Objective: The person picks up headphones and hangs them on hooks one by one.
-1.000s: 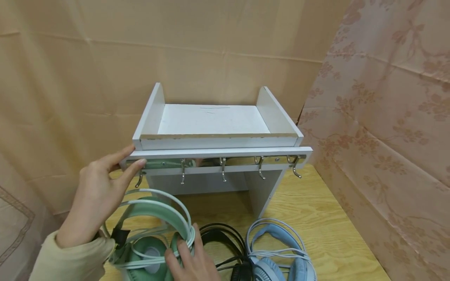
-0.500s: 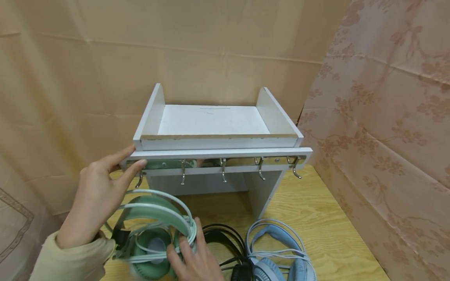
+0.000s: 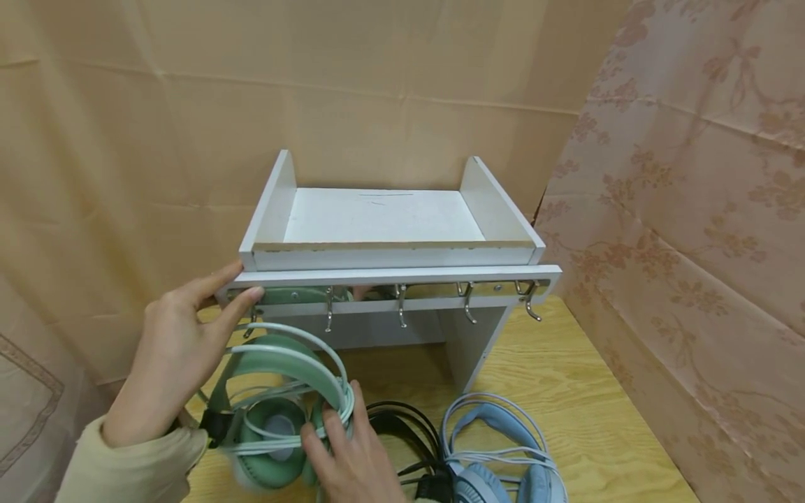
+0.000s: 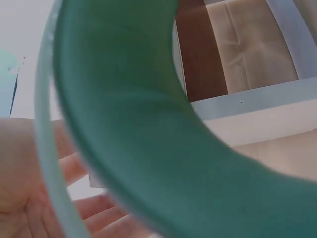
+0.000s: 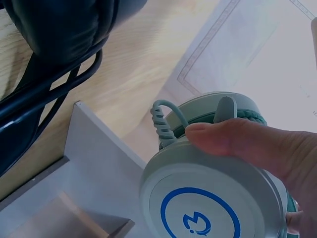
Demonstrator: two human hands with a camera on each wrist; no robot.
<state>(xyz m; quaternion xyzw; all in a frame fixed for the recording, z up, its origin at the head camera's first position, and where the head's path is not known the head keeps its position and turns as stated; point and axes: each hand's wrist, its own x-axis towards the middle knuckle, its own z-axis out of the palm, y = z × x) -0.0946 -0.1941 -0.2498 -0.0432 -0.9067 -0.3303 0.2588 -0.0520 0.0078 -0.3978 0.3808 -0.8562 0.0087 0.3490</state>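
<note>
My left hand point(image 3: 179, 356) grips the left end of a white shelf rack point(image 3: 396, 258), thumb in front of the hook rail and fingers behind the edge. My right hand point(image 3: 358, 454) holds green headphones point(image 3: 283, 360) by the right side, where the white cable is wound round them. Their headband is raised just below and in front of the leftmost metal hook point(image 3: 249, 330), overlapping its tip in the head view. In the right wrist view, the thumb presses the pale ear cup point(image 5: 213, 173). The headband fills the left wrist view, in front of the left palm point(image 4: 25, 198).
Black headphones point(image 3: 402, 427) and light blue headphones point(image 3: 493, 420) lie on the wooden table point(image 3: 566, 363), right of my right hand. Several more metal hooks point(image 3: 468, 304) line the rack's front rail. Cloth curtains hang behind and to the right.
The green headphones have risen a little toward the leftmost hook, with my right hand moving along slightly. My left hand stays on the rack's end.
</note>
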